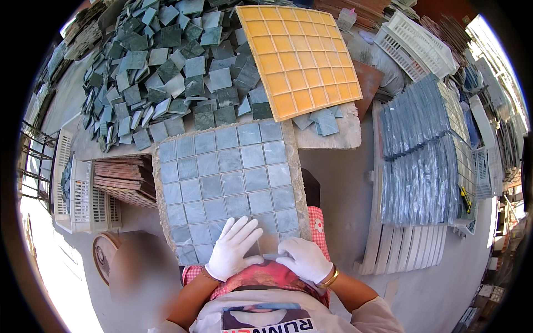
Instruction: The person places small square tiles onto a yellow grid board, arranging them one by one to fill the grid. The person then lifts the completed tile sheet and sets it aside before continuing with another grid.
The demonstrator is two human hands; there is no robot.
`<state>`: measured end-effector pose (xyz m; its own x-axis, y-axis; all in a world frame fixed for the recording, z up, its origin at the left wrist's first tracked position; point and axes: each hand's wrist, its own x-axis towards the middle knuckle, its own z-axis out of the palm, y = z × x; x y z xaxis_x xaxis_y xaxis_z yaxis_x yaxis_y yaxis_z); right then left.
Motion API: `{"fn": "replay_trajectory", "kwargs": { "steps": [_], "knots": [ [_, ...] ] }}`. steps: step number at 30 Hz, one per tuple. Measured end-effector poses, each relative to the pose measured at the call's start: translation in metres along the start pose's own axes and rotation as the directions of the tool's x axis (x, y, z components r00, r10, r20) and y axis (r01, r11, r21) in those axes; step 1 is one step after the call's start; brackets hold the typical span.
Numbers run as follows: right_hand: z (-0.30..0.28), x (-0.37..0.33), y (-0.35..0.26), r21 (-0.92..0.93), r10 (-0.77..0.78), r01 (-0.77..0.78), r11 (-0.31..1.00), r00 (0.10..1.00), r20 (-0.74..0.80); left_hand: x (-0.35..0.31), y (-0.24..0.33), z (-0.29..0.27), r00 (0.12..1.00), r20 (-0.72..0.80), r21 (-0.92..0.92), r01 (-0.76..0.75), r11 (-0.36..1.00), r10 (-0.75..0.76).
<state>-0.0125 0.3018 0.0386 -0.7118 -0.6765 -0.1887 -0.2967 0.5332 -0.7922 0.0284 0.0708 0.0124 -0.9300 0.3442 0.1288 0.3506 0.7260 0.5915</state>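
From my remote seat, I'd worry about the loose tile (270,256) at the near edge of the tile grid (233,182) — brought in tilted, it could snag and chip a neighbour, while uneven pressure from the left hand (236,250) could skew the rows. That hand lies palm-down, fingers spread, gripping nothing; the right hand (304,260) curls inward, thumb and fingertips pinching the loose tile — whether the left thumb touches it, I can't tell.

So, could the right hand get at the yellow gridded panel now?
Probably, with a stretch: the yellow gridded panel lies uncovered at the far end of the tiled board, with nothing upright between. The right hand holds a tile, though, perhaps to be set down first.
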Motion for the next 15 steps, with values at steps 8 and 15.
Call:
{"fn": "replay_trajectory", "kwargs": {
  "steps": [8, 15],
  "knots": [
    [-0.044, -0.039, 0.021, 0.615, 0.487, -0.203, 0.762, 0.806, -0.337, -0.014, -0.003, 0.0, 0.987, -0.159, 0.068, 0.023, 0.997, -0.012],
    [-0.026, -0.022, 0.027, 0.601, 0.395, -0.136, 0.788, 0.86, -0.324, -0.007, 0.01, -0.002, 0.965, 0.154, 0.169, -0.237, 0.957, 0.212]
  ]
}}
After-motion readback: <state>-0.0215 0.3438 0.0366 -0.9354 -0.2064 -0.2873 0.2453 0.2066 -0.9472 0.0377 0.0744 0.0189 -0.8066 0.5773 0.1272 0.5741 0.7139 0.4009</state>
